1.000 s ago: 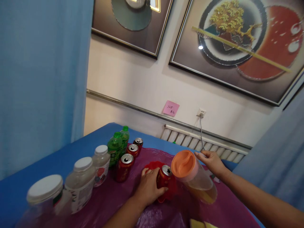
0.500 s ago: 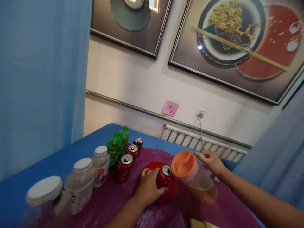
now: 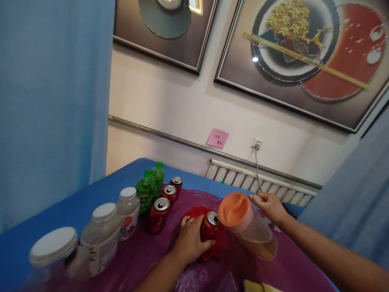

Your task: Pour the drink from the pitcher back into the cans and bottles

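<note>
My left hand (image 3: 193, 239) is closed around the side of a red drink can (image 3: 209, 227), which stands upright over a red scalloped dish (image 3: 194, 211). My right hand (image 3: 270, 207) grips a clear plastic pitcher (image 3: 258, 239) from its far right side; the handle is hidden. The pitcher leans left, its orange lid (image 3: 234, 209) close beside the can's top. Amber liquid lies low in the pitcher. No stream between lid and can can be made out.
Left of my hands stand several red cans (image 3: 159, 215), two green bottles (image 3: 146, 192) and white-lidded jars (image 3: 101, 239). Purple plastic sheeting (image 3: 136, 259) covers part of the blue table (image 3: 121, 178). A yellow item (image 3: 258, 286) lies at the front edge. A radiator (image 3: 243, 178) is behind.
</note>
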`<state>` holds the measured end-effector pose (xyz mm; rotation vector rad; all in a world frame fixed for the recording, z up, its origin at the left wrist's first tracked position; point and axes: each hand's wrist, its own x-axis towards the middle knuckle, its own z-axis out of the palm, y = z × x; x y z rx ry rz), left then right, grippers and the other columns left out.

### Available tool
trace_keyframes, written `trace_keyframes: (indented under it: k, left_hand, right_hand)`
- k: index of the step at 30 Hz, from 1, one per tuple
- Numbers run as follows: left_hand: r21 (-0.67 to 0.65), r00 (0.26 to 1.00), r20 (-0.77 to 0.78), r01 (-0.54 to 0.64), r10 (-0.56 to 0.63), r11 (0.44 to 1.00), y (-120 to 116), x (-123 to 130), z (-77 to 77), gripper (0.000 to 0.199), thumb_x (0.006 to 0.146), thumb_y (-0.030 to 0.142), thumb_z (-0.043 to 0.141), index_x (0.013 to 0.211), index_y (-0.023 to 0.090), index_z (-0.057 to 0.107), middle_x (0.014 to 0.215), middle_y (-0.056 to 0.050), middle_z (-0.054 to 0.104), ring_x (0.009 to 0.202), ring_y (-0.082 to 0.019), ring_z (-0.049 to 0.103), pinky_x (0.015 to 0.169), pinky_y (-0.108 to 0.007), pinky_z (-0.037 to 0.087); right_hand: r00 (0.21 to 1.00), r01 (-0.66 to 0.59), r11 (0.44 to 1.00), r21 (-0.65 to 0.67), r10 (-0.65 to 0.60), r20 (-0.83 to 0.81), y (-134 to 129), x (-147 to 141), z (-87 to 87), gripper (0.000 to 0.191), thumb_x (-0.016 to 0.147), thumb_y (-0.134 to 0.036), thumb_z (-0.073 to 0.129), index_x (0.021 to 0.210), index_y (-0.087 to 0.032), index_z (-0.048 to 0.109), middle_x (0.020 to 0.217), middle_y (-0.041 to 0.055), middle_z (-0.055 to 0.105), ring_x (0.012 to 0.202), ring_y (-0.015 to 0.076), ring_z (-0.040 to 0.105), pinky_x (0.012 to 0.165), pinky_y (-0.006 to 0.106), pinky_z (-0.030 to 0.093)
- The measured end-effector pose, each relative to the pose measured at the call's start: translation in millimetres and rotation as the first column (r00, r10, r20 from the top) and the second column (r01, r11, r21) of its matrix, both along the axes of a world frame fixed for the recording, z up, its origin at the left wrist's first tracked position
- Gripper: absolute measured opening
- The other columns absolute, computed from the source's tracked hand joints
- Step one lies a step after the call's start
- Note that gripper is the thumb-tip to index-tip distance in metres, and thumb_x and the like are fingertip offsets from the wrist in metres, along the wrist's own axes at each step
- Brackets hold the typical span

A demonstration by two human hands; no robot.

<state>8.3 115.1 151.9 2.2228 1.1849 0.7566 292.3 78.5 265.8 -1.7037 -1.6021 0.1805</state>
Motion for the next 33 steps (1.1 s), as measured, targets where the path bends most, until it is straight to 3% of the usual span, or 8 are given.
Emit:
trace_keyframes:
  k: [33]
  left_hand:
    - [0.009,1.000,-0.012,-0.004,0.004,1.000,0.4,-0.3,-1.5,0.076,0.064,0.048,0.080,0.131,0.022,0.056,0.124,-0.011,0.069,0.120,-0.031,0.058,0.116,-0.046,0.022]
  right_hand:
    - [1.000,-0.016,1.000,0.009,0.017,-0.007,-4.3,-5.4,2.6,0.052,0.078,-0.060,0.054,0.050,-0.025,0.027,0.052,-0.0068,0.021,0.049,0.0089,0.021,0.044,0.024,0.022]
